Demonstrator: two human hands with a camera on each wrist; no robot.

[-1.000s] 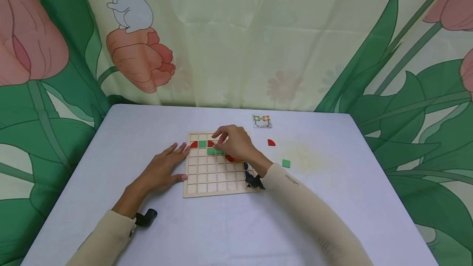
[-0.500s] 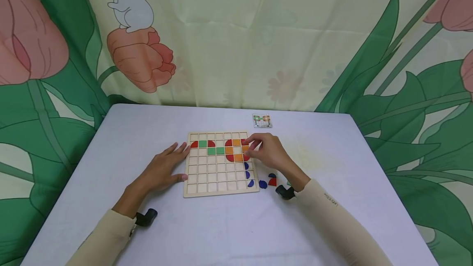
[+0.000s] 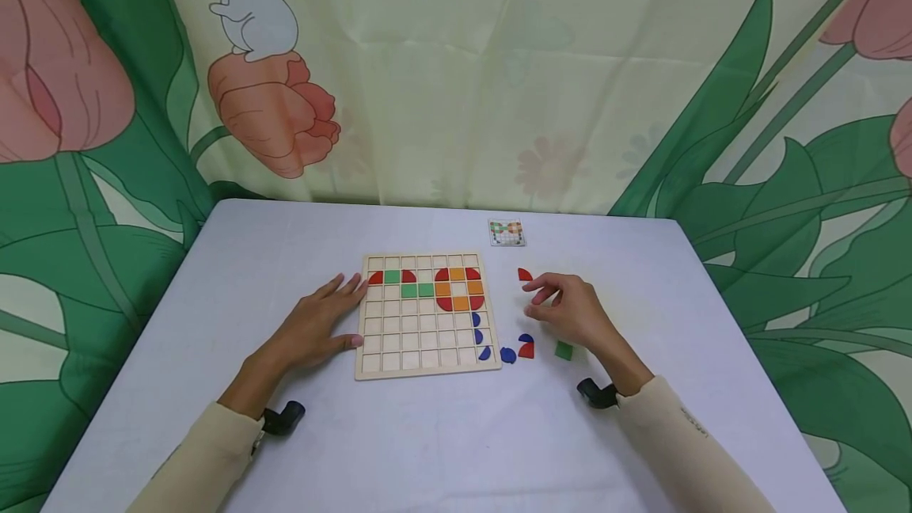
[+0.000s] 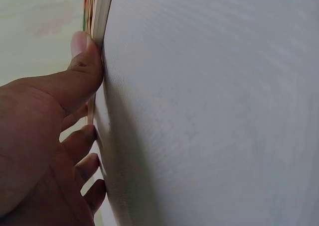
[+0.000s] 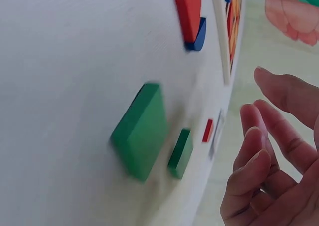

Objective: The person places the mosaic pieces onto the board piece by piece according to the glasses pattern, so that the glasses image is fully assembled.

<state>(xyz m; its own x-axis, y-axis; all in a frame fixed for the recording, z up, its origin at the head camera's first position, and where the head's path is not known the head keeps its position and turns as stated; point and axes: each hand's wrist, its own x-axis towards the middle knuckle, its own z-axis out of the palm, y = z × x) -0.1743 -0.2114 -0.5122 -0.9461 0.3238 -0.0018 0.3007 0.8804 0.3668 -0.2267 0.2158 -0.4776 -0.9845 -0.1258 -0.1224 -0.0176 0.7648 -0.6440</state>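
My left hand (image 3: 324, 324) lies spread at the left side of a wooden grid board (image 3: 420, 339), with fingertips and thumb right at its edge. In the left wrist view the thumb (image 4: 82, 61) is against the board's side. Right of the board, my right hand (image 3: 573, 311) is over the table, its thumb and fingers apart with nothing between them. Below it lies a green square tile (image 3: 564, 350); the right wrist view also shows a second green tile (image 5: 180, 154), hidden by the hand in the head view. A red quarter-round tile (image 3: 524, 275) lies just beyond the fingertips.
Blue tiles (image 3: 508, 355) and a red tile (image 3: 526, 350) lie by the board's lower right corner. A small pattern card (image 3: 507, 233) is at the back of the white table. Red, green, orange and blue tiles sit in the board's cells.
My right hand has moved right, from over the board's upper middle, past its right edge, to over the loose tiles. The left hand has stayed in place.
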